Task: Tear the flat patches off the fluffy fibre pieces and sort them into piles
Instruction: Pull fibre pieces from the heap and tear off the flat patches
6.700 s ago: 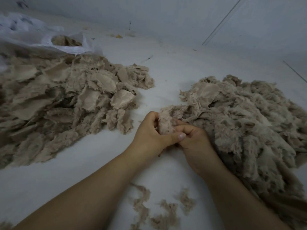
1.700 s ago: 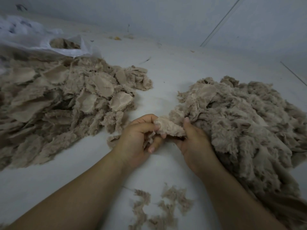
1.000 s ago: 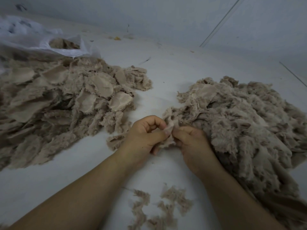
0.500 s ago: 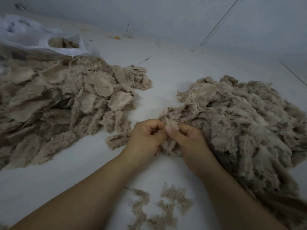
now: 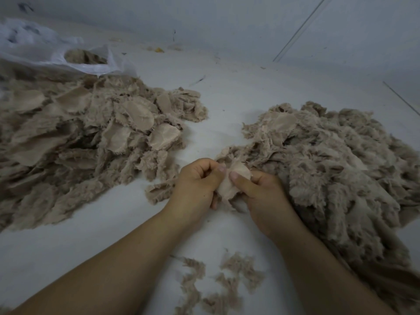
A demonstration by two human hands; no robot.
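Fingers (image 5: 236, 178) of both hands pinch one fibre piece (image 5: 229, 187) between the piles. It looks soft, light and easily torn. Best gripped at the flat patch's edge.

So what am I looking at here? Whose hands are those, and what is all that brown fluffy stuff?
This picture comes from a camera worn on a person's head, looking down, so you see their own two arms. The left hand and the right hand both pinch one pale beige flat fabric patch between thumb and fingers. On the white work surface lie two big heaps. The left heap of beige fibre pieces shows many flat patches on top. The right heap of beige fluffy fibre looks shaggier. A few small loose fluffy scraps lie near the person. At the back left sits a thin white plastic bag with more beige stuff inside.
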